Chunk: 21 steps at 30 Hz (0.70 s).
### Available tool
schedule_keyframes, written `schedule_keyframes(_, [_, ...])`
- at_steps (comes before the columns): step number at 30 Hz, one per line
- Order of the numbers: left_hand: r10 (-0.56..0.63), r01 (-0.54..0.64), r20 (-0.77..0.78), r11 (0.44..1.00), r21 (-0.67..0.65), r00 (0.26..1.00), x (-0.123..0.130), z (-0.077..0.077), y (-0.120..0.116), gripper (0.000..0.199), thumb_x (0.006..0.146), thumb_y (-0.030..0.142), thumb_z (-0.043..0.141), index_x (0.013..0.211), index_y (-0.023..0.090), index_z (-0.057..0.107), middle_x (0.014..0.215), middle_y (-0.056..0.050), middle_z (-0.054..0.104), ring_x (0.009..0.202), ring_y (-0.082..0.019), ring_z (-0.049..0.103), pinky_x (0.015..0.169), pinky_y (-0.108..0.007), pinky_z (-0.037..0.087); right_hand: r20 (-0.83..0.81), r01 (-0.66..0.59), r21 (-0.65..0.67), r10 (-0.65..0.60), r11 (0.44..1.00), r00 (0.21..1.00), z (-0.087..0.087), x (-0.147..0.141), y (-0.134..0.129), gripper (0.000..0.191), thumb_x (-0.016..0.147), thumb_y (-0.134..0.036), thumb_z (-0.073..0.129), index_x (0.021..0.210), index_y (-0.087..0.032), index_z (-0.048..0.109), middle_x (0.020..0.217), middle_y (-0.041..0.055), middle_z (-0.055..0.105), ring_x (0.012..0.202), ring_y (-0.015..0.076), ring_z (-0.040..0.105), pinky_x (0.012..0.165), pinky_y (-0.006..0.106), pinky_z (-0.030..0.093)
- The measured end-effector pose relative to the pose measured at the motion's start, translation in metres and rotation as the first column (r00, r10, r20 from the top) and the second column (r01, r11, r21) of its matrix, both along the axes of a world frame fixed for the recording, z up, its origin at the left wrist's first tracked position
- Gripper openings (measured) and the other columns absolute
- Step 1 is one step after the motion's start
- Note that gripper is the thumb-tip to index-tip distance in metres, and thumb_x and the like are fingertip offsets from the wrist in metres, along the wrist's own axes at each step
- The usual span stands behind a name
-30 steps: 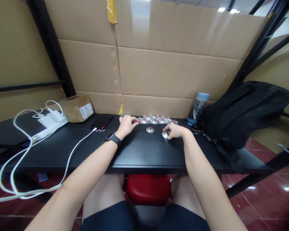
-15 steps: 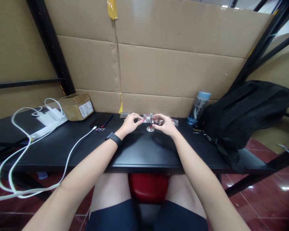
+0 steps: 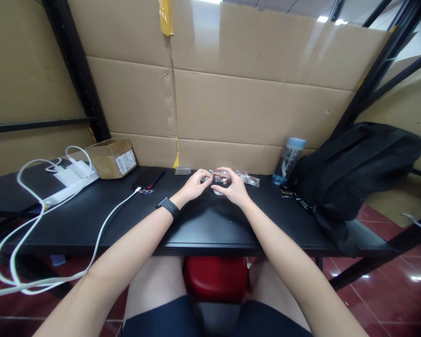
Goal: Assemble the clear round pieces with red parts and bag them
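Observation:
Near the back middle of the table, my left hand (image 3: 195, 185) has its thumb and fingertips pinched together, and what they hold is too small to make out. Facing it, my right hand (image 3: 235, 187) curves thumb and fingers around a small clear piece with a round base (image 3: 218, 192). A dark part of this piece shows between the fingertips of both hands, which almost meet. Just behind my right hand lie clear plastic packets (image 3: 249, 179) with bits of red in them. My left wrist wears a black watch.
A clear strip (image 3: 183, 171), a phone (image 3: 148, 178), keyrings (image 3: 146, 191) and an open cardboard box (image 3: 111, 158) lie leftward, with white cables (image 3: 108, 217) and a power strip (image 3: 72, 182). At right stand a water bottle (image 3: 288, 161) and a black backpack (image 3: 358, 164). Cardboard walls the back.
My left hand has moved slightly right and my right hand slightly left, bringing their fingertips together at the small piece. The view has tilted up a little.

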State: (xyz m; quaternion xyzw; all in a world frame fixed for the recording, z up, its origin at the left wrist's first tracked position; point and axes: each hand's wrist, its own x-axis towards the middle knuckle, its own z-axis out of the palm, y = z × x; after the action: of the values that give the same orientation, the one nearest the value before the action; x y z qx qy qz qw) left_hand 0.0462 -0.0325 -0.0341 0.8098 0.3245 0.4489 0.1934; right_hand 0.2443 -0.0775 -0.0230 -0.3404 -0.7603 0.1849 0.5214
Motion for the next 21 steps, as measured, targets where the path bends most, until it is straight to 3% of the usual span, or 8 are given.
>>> schedule_keyframes(7, [0.148, -0.144, -0.08, 0.988, 0.057, 0.986, 0.002, 0.001, -0.008, 0.013, 0.09, 0.03, 0.06, 0.094, 0.023, 0.07, 0.113, -0.005, 0.063, 0.11, -0.023, 0.059, 0.102, -0.039, 0.045, 0.061, 0.043, 0.039, -0.045, 0.998, 0.997, -0.003, -0.002, 0.001, 0.04, 0.077, -0.037, 0.078, 0.113, -0.024, 0.067, 0.115, 0.0067, 0.072, 0.1, 0.0233, 0.069, 0.073, 0.03, 0.051])
schedule_keyframes(10, [0.217, -0.205, -0.101, 0.972, 0.118, 0.971, 0.004, 0.006, -0.017, 0.011, 0.089, 0.027, 0.061, 0.092, 0.023, 0.071, 0.113, -0.006, 0.062, 0.111, -0.024, 0.057, 0.1, -0.041, 0.044, 0.024, 0.023, -0.038, -0.022, 0.999, 0.999, -0.006, -0.002, 0.004, 0.042, 0.078, -0.042, 0.077, 0.112, -0.023, 0.063, 0.111, 0.0065, 0.073, 0.1, 0.0236, 0.069, 0.071, 0.028, 0.049])
schedule_keyframes(14, [0.313, -0.285, -0.116, 0.936, 0.205, 0.943, 0.008, 0.014, -0.029, 0.009, 0.087, 0.028, 0.066, 0.089, 0.023, 0.073, 0.112, -0.006, 0.062, 0.111, -0.026, 0.056, 0.099, -0.044, 0.041, 0.039, 0.024, -0.151, -0.018, 0.988, 0.999, -0.011, 0.001, 0.011, 0.033, 0.095, -0.051, 0.052, 0.097, -0.021, 0.064, 0.089, 0.0025, 0.071, 0.082, 0.019, 0.066, 0.074, 0.029, 0.047])
schedule_keyframes(21, [0.293, -0.264, -0.082, 0.931, 0.253, 0.953, 0.012, 0.019, -0.035, 0.013, 0.092, 0.03, 0.061, 0.092, 0.023, 0.071, 0.108, -0.005, 0.063, 0.11, -0.024, 0.057, 0.097, -0.042, 0.04, 0.025, -0.122, -0.13, 0.126, 0.984, 0.992, -0.015, 0.006, 0.023, 0.029, 0.094, -0.045, 0.053, 0.086, -0.019, 0.064, 0.092, 0.0039, 0.067, 0.092, 0.0204, 0.061, 0.089, 0.033, 0.045])
